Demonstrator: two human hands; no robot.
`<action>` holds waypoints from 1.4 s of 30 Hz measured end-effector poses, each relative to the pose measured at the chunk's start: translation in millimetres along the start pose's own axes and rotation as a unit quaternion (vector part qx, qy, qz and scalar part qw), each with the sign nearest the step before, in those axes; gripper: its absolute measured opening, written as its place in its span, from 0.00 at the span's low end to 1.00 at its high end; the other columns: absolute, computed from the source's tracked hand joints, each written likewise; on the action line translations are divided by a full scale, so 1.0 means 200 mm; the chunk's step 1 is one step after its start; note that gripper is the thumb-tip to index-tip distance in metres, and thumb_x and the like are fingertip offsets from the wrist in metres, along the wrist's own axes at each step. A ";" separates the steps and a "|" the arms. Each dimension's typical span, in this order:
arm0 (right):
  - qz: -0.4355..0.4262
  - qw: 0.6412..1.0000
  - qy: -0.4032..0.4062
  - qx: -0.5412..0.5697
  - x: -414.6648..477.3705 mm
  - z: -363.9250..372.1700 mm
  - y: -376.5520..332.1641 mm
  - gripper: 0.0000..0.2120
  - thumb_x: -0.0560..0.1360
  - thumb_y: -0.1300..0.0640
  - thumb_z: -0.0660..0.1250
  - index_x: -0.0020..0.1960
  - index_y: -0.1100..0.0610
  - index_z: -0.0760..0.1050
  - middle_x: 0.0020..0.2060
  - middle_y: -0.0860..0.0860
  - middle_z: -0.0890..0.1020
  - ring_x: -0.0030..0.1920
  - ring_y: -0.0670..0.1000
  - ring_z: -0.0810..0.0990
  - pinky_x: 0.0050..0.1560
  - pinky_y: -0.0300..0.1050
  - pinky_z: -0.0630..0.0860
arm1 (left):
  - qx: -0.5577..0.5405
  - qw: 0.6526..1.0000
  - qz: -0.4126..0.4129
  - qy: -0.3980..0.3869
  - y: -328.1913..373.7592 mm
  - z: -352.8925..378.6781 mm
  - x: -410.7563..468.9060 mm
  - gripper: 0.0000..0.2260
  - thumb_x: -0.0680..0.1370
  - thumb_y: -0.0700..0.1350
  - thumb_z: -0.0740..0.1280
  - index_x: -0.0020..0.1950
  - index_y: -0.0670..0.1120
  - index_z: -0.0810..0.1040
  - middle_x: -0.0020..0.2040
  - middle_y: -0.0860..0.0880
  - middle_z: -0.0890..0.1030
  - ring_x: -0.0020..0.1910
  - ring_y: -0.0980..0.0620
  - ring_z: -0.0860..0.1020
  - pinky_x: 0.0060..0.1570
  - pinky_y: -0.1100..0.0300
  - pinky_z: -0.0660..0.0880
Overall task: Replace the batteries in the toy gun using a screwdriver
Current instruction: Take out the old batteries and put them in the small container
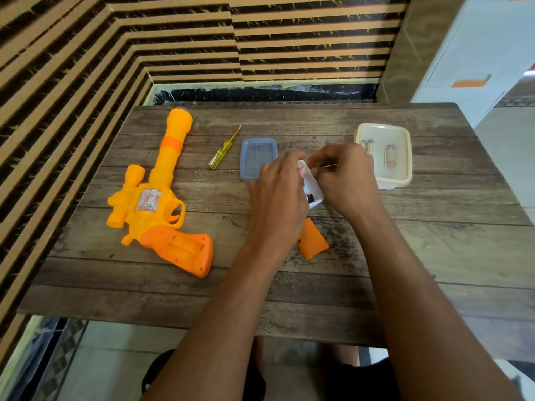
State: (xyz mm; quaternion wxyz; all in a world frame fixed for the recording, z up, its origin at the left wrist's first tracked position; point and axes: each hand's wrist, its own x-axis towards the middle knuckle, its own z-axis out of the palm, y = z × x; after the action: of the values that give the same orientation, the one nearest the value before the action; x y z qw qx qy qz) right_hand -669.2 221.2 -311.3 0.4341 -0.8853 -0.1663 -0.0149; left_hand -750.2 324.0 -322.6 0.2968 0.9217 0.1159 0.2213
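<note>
A white packet (313,190) is pinched by the left hand (278,192) and right hand (347,180); the toy gun (156,198) is laid at nine o'clock

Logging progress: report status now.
Left hand, right hand grip small white container. Toy gun battery bay open, cover off by left wrist. Screwdriver idle; nothing blocking.

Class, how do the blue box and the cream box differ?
The blue box is smaller than the cream box. The blue box sits at the table's middle, the cream box near its right edge. The cream box holds small cylinders; the blue box's contents are unclear. Both are rounded rectangles.
</note>
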 end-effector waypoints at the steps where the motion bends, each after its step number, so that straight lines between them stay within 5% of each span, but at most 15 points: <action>1: -0.003 1.000 0.000 -0.004 0.00 0.00 0.00 0.11 0.74 0.68 0.66 0.48 0.59 0.87 0.40 0.50 0.86 0.44 0.49 0.84 0.43 0.37 0.77 | -0.002 1.000 -0.006 -0.008 0.00 0.01 0.00 0.13 0.85 0.39 0.63 0.69 0.47 0.77 0.56 0.47 0.83 0.57 0.44 0.77 0.52 0.44 0.72; 8: -0.005 1.000 0.001 -0.015 0.01 0.00 0.02 0.11 0.74 0.68 0.67 0.48 0.58 0.87 0.43 0.51 0.87 0.45 0.48 0.84 0.40 0.25 0.71 | 0.062 0.994 -0.020 -0.086 -0.01 0.04 0.01 0.18 0.84 0.38 0.63 0.74 0.47 0.73 0.66 0.46 0.80 0.68 0.42 0.73 0.54 0.44 0.72; 13: -0.008 1.000 -0.002 -0.012 0.01 0.01 0.01 0.12 0.74 0.69 0.66 0.49 0.59 0.87 0.43 0.51 0.87 0.46 0.49 0.84 0.47 0.38 0.79 | 0.061 0.997 -0.033 -0.046 0.00 0.02 0.00 0.14 0.86 0.41 0.61 0.71 0.51 0.74 0.62 0.50 0.80 0.62 0.46 0.73 0.52 0.50 0.61; 17: -0.016 1.000 -0.003 -0.005 -0.01 0.01 -0.01 0.14 0.74 0.70 0.63 0.45 0.60 0.86 0.39 0.52 0.86 0.42 0.50 0.84 0.40 0.35 0.77 | 0.070 0.996 -0.038 -0.050 0.00 0.01 0.00 0.14 0.86 0.42 0.61 0.71 0.52 0.73 0.62 0.51 0.77 0.62 0.48 0.71 0.52 0.51 0.57; 22: -0.016 1.000 -0.002 0.001 -0.01 0.00 -0.01 0.13 0.74 0.70 0.64 0.44 0.61 0.86 0.39 0.52 0.87 0.42 0.51 0.84 0.45 0.46 0.81 | 0.077 0.993 -0.038 -0.086 -0.01 0.01 0.00 0.15 0.87 0.42 0.59 0.73 0.53 0.70 0.62 0.49 0.74 0.62 0.48 0.68 0.51 0.49 0.58; 25: -0.019 1.000 -0.005 0.000 -0.01 0.00 -0.01 0.12 0.73 0.71 0.63 0.43 0.62 0.85 0.38 0.53 0.86 0.41 0.54 0.84 0.46 0.50 0.81 | 0.072 0.990 -0.035 -0.112 0.00 0.01 0.00 0.24 0.83 0.36 0.60 0.77 0.54 0.65 0.63 0.48 0.72 0.63 0.47 0.67 0.53 0.48 0.60; 36: -0.021 1.000 -0.020 -0.007 -0.02 0.00 0.00 0.13 0.72 0.71 0.62 0.42 0.61 0.84 0.37 0.53 0.85 0.38 0.53 0.82 0.37 0.43 0.75 | 0.079 0.989 -0.020 -0.124 0.02 0.00 -0.01 0.34 0.79 0.36 0.63 0.82 0.55 0.57 0.66 0.47 0.67 0.63 0.47 0.65 0.58 0.44 0.66; 42: -0.016 0.999 -0.027 -0.005 -0.02 0.00 -0.01 0.11 0.76 0.68 0.64 0.46 0.61 0.85 0.41 0.53 0.87 0.44 0.54 0.84 0.46 0.48 0.79 | 0.052 0.998 -0.022 -0.011 0.00 -0.02 0.02 0.25 0.80 0.34 0.62 0.76 0.50 0.70 0.66 0.45 0.73 0.64 0.44 0.70 0.55 0.45 0.68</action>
State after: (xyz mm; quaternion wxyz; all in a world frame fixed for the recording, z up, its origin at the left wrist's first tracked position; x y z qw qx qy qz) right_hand -673.1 221.3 -310.6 0.4243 -0.8849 -0.1920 0.0009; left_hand -747.8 326.7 -318.5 0.2547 0.9355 0.1438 0.1981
